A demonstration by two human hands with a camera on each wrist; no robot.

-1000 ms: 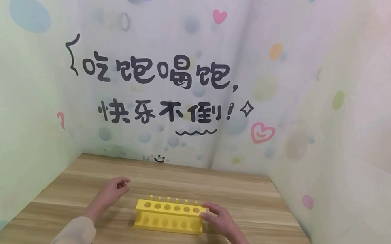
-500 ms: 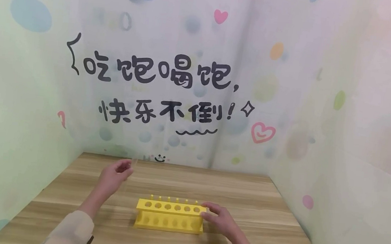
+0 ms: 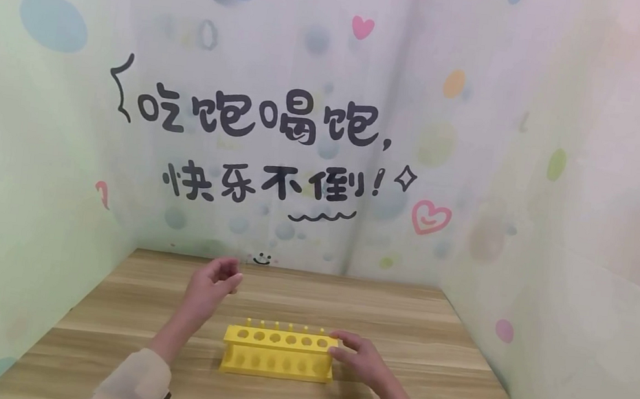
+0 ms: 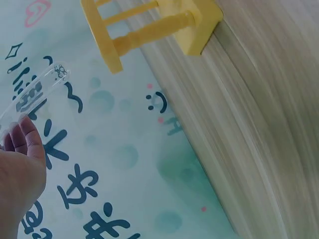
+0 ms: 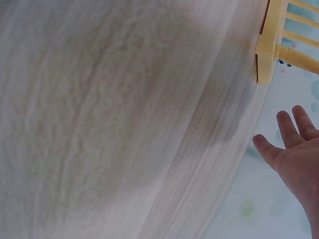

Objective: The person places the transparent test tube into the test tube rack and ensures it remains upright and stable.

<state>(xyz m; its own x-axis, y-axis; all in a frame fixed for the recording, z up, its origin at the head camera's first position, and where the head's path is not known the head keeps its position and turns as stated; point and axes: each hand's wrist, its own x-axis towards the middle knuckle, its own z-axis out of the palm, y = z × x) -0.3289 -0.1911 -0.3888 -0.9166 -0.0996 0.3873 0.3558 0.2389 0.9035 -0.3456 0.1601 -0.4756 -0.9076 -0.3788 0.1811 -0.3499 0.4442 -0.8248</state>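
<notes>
My left hand (image 3: 211, 287) is raised above the table, behind and left of a yellow test tube rack (image 3: 279, 354). It holds a clear test tube (image 4: 36, 93), plain in the left wrist view but barely visible in the head view. The rack stands upright, with a row of round holes in its top plate and short pegs along the back. At the rack's right end, my right hand (image 3: 360, 358) pinches the top plate between thumb and forefinger. In the right wrist view the other fingers (image 5: 286, 128) spread loosely, while the pinch itself lies out of frame.
The wood-grain table (image 3: 428, 341) extends around the rack on all sides. A pale printed curtain (image 3: 290, 40) with dark lettering and coloured spots closes off the back and both sides.
My left hand has risen from near the tabletop with the test tube, then shifted right towards the rack. The right hand and the rack have stayed in place.
</notes>
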